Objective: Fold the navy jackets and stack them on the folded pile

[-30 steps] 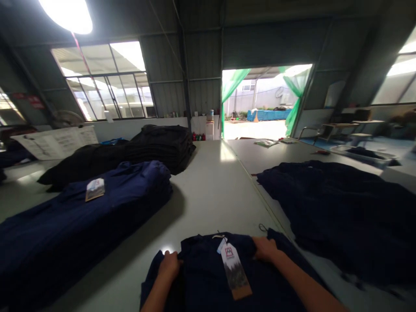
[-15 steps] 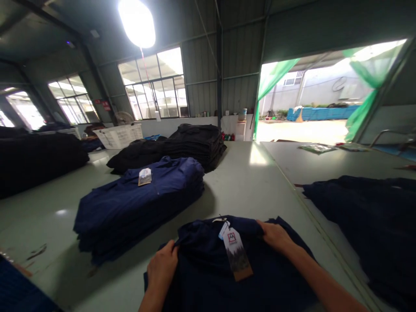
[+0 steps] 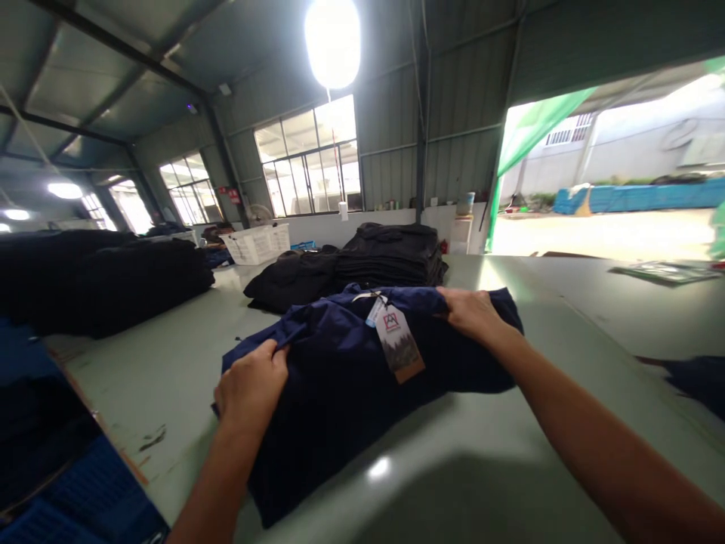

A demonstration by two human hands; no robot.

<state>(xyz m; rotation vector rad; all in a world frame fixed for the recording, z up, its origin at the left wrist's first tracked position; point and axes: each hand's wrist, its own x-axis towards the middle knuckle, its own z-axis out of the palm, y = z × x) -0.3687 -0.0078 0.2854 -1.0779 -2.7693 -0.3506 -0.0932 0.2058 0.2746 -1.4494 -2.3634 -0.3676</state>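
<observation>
A navy blue garment (image 3: 340, 378) hangs stretched between my two hands, lifted off the table at its lower right side. My left hand (image 3: 252, 381) grips its upper left edge, fingers wrapped in the fabric. On the other side my right hand (image 3: 470, 311) pinches the upper right edge. From the collar dangles a printed hang tag (image 3: 398, 344) with a red logo and dark trees. Behind the garment, the navy stack seen earlier is mostly or wholly hidden. Farther back lies a stack of folded black garments (image 3: 390, 255).
The pale green table (image 3: 544, 431) stretches under and around my hands. Dark garments (image 3: 102, 283) are heaped at the left, near a white basket (image 3: 257, 243). Blue crates (image 3: 96, 491) stand at the lower left. Flat packets (image 3: 668, 272) and dark cloth (image 3: 699, 381) lie at the right.
Both hands have raised the navy garment and carried it forward and left, over the place of the navy stack. My view has turned left.
</observation>
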